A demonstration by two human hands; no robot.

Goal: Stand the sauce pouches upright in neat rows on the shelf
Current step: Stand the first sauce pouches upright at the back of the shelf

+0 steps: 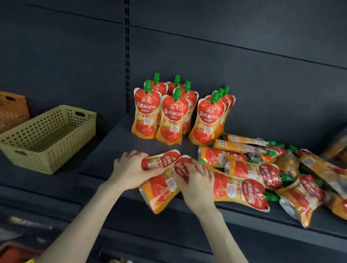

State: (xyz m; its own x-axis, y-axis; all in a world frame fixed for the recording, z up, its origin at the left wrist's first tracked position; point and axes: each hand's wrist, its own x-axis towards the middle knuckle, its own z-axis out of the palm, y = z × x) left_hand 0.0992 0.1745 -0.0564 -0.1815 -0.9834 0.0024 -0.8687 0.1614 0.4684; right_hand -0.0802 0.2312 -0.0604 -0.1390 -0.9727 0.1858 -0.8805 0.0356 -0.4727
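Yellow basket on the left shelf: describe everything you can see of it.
The yellow basket is a rectangular open-topped tub, plastic by its look, with rows of round holes in its walls and a slot handle in each short end. It stands upright, skewed, on the dark shelf, left of the standing sauce pouches. The inside that shows holds nothing. An orange basket sits close at its left; whether they touch is unclear. Neither the left hand nor the right hand touches it.

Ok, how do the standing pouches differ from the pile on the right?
The standing pouches are upright, green caps up; the pile lies flat, caps sideways. The standing pouches form rows, fronts out; the pile overlaps, some barcoded backs showing. Both are the same red-and-orange pouch.
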